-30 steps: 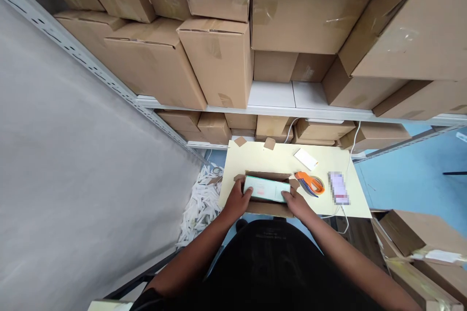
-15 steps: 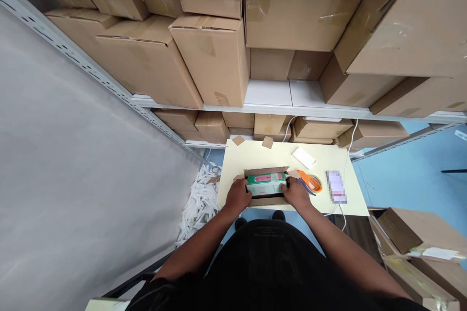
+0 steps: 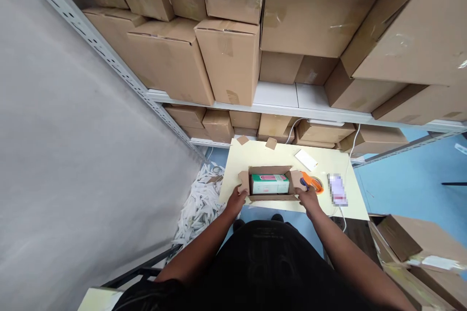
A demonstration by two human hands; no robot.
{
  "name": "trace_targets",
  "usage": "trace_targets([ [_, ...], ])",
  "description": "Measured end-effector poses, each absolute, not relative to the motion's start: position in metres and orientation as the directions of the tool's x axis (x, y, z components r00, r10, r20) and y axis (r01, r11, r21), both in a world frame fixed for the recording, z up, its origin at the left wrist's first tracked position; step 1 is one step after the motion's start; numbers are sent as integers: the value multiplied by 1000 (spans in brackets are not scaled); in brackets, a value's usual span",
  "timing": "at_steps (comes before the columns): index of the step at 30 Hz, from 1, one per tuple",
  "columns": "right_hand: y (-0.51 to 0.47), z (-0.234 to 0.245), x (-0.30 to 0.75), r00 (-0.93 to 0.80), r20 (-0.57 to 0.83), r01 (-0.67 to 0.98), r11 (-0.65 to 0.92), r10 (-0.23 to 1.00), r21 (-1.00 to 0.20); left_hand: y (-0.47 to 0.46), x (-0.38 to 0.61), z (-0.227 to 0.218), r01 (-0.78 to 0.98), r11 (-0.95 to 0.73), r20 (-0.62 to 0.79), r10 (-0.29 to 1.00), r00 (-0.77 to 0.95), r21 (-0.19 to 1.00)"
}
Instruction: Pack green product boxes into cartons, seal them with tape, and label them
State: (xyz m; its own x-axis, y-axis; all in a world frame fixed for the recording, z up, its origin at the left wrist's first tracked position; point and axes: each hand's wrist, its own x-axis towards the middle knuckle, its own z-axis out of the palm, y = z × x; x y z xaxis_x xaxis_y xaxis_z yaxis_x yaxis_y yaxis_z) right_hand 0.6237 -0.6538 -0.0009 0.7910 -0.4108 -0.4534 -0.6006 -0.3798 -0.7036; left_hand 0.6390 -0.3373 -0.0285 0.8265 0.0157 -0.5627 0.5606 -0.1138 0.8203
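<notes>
Where the head view looks: down past the person's dark-clad torso and both bare forearms onto a pale yellow surface (image 3: 284,155) that stands before a shelving rack (image 3: 277,95).
open carton (image 3: 273,198): small, brown cardboard; sits at the near edge of the surface, about mid-width; flaps folded outward.
green-and-white box (image 3: 270,185): lies inside the open carton, long side running left to right, with a pink band on its far upper face; neither hand touches it.
left hand (image 3: 236,199): at the near left corner of the open carton, against the left flap; fingers bent onto the cardboard; whether they clasp it or only touch it cannot be told.
right hand (image 3: 308,198): at the near right corner of the open carton, against the right flap; fingers bent; firm hold or loose contact cannot be told.
orange-handled scissors (image 3: 315,184): on the surface just right of the open carton, partly hidden by the right flap and the right hand.
blurred flat item (image 3: 336,189): right of the scissors; a white cable runs by it.
white card (image 3: 305,159): beyond the open carton, apart from it.
cardboard scraps (image 3: 270,143): two, at the far edge of the surface.
paper strips (image 3: 200,204): white heap on the floor, left of the surface.
stored cartons (image 3: 229,58): brown, stacked on the shelving rack.
</notes>
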Motion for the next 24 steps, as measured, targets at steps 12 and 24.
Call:
trace_targets([
  [12, -675, -11, 649, 849, -527, -487, -451, -44, -748, -380, 609, 10, 557, -96, -530, 208, 822, 825],
  [24, -641, 38, 638, 797, -484, -103, -708, 361, -699, -404, 437, 49, 377, -45, -259, 650, 714, 925],
])
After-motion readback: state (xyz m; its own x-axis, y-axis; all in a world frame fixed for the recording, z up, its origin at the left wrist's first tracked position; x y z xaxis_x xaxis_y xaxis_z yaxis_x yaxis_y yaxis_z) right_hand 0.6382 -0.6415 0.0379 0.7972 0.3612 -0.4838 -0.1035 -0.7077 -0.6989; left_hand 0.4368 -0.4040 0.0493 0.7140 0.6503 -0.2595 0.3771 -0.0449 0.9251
